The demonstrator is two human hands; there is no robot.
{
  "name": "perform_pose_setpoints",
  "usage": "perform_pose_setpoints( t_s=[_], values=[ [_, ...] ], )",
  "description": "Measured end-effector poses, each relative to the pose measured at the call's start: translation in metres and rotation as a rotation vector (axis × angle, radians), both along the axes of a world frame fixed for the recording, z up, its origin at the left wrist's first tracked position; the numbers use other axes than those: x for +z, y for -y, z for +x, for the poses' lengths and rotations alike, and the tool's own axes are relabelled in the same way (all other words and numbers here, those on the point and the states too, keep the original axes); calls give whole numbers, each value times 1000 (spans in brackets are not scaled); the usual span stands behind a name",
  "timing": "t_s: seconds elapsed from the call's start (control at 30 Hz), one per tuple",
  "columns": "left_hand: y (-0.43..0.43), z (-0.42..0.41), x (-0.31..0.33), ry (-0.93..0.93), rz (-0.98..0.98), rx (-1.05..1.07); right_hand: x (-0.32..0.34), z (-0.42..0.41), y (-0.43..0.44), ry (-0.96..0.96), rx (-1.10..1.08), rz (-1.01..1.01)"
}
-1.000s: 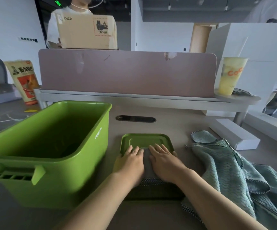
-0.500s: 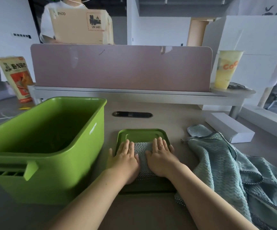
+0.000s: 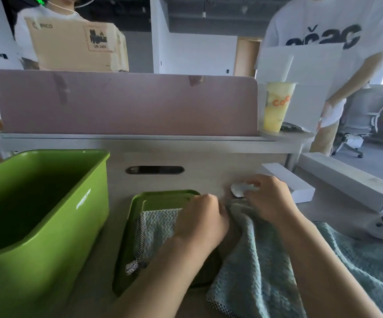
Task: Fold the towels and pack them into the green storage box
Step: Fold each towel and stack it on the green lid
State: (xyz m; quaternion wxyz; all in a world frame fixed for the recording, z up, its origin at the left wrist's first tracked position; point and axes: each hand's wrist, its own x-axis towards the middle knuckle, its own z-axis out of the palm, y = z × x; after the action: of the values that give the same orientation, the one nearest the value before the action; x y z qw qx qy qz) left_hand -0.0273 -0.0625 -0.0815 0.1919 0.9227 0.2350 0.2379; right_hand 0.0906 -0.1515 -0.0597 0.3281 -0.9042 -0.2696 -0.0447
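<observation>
Both left hand [image 3: 201, 216] and right hand [image 3: 271, 198] pinched the limp, soft towel [image 3: 259, 260] by its far edge; corners seemed surest.

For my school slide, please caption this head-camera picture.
Left hand and right hand grip a loose towel beside the folded towel on the green lid.

I can read "PICO" printed on the cardboard box [image 3: 75, 44], and "UN 3481" on its red-bordered label. The yellow cup [image 3: 277, 106] carries orange letters: "Co" is clear, the rest is not. The black lettering on the white T-shirt [image 3: 323, 26] and the white print on the green storage box [image 3: 83, 198] are too blurred for me to read.
</observation>
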Motion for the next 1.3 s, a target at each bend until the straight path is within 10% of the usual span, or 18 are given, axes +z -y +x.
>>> perform_pose_setpoints(
  t_s=[0.43, 0.77, 1.07, 1.3],
  values=[
    [13, 74, -16, -187, -264, -205, -31, 63, 39, -245, -198, -166],
    [7, 66, -22, -456, -169, -334, 1, 54, 36, 4, -117, 317],
    [-16, 50, 15, 155, -690, -71, 64, 2, 37, -426, 225, 1000],
    [-36, 22, 52, 338, -825, -276, 82, -7, 44, -429, 159, 829]
  ],
)
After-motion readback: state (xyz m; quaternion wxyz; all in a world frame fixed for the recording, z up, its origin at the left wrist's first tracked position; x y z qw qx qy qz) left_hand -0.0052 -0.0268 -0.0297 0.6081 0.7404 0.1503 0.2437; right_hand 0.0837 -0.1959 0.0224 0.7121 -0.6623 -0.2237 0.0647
